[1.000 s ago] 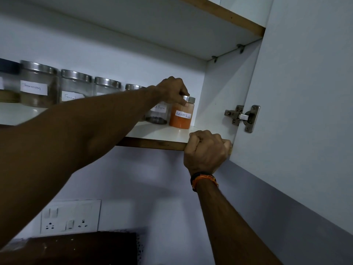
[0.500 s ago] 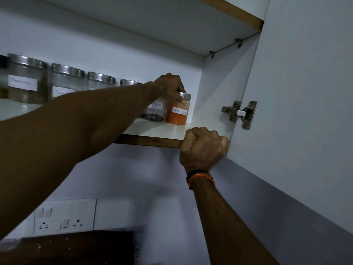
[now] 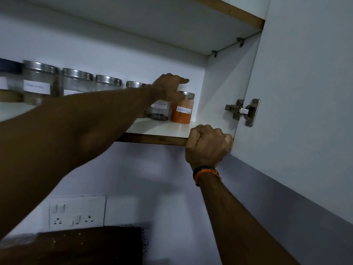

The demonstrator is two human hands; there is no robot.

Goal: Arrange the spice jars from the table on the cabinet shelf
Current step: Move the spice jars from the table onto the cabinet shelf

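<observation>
Both my forearms are bare right up to the edge of view, no sleeves showing. My left hand has nothing on it: no ring or band that I can make out, though it is a little blurred. My right hand has no ring visible either. On my right wrist sits a wristband: a dark strap with orange cord or thread wound along it, a few loose orange ends sticking out at the right side.

Left forearm hides most of the pepper jar and its neighbours; leftmost jar is cropped at the frame's left edge, labels too blurry to read.
</observation>
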